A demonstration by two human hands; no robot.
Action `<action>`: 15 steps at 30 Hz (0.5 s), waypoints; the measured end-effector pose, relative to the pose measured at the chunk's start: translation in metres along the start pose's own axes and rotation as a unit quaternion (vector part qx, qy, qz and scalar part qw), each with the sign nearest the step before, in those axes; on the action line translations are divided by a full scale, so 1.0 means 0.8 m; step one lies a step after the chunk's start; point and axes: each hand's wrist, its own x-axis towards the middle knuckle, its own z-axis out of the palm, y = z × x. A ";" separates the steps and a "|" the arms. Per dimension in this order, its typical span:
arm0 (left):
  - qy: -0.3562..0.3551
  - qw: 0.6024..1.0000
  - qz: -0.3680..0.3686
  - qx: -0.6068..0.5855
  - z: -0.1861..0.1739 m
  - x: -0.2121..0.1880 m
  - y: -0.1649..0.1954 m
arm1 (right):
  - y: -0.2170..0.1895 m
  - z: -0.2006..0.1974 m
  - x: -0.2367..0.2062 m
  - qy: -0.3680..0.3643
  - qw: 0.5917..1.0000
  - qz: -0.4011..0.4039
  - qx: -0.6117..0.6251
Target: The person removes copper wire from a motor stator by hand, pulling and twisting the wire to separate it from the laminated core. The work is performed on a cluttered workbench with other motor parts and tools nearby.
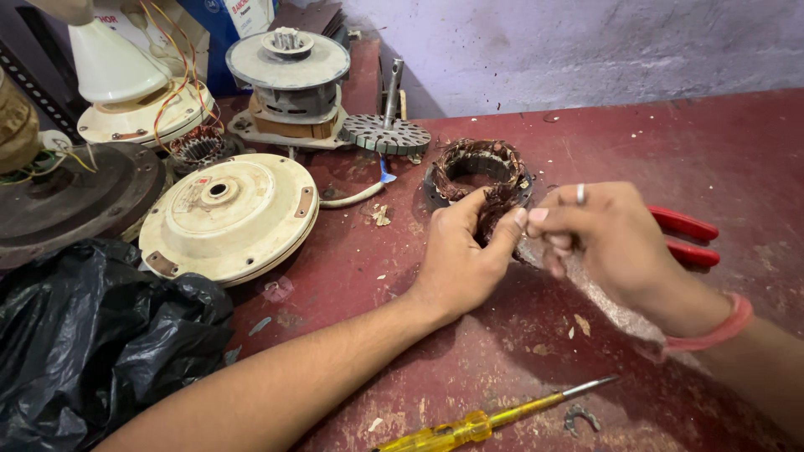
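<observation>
While gripped: stator winding, hands.

Both hands' fingers on copper-wound stator, red bench

The stator lies behind both hands (screwdriver in front).

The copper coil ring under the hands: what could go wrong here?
The left hand and right hand pinch thin wire at the coil ring; the strands may cut fingers or snap. The red-handled pliers lie right behind the right hand and could be knocked.
</observation>
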 end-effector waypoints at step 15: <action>0.047 0.998 -0.026 -0.019 -0.004 0.003 -0.001 | -0.041 0.017 -0.007 -0.018 0.722 -0.458 -0.519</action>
